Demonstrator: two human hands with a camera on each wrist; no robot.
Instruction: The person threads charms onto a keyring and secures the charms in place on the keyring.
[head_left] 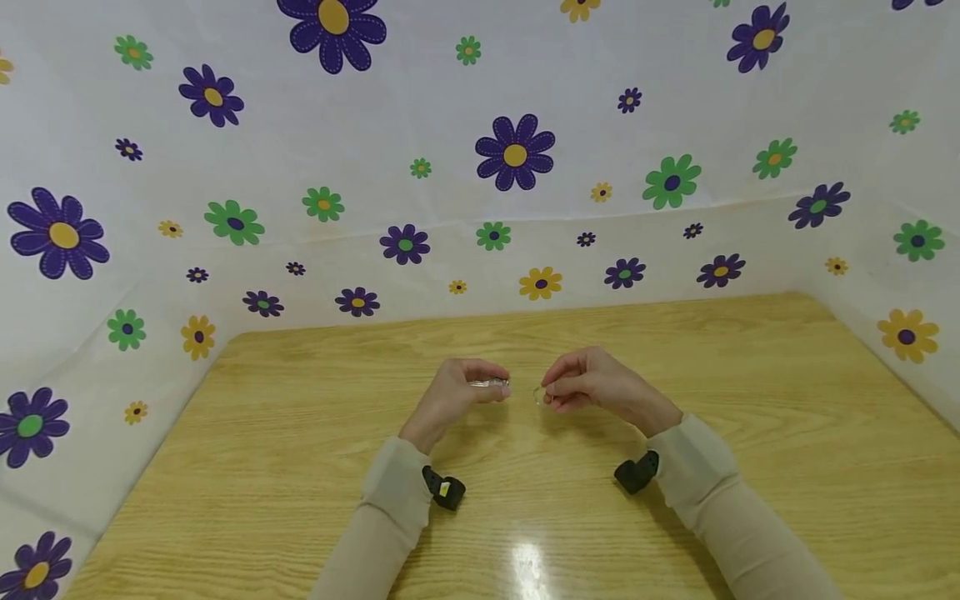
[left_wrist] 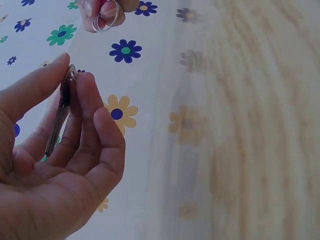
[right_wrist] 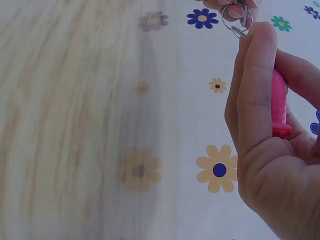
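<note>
Over the middle of the table, my left hand pinches a slim silver metal key between thumb and fingers. In the left wrist view the key slants down inside the palm, its upper end at the fingertips. Facing it, my right hand holds a thin metal key ring at its fingertips. A pink key fob with a red end lies within the right hand's curled fingers, partly hidden by them. A small gap separates the ring from the key in the head view.
Both hands are above a wood-grain table. A white cloth printed with purple, green and yellow flowers stands along the back and sides. Each wrist carries a small black camera, a left one and a right one.
</note>
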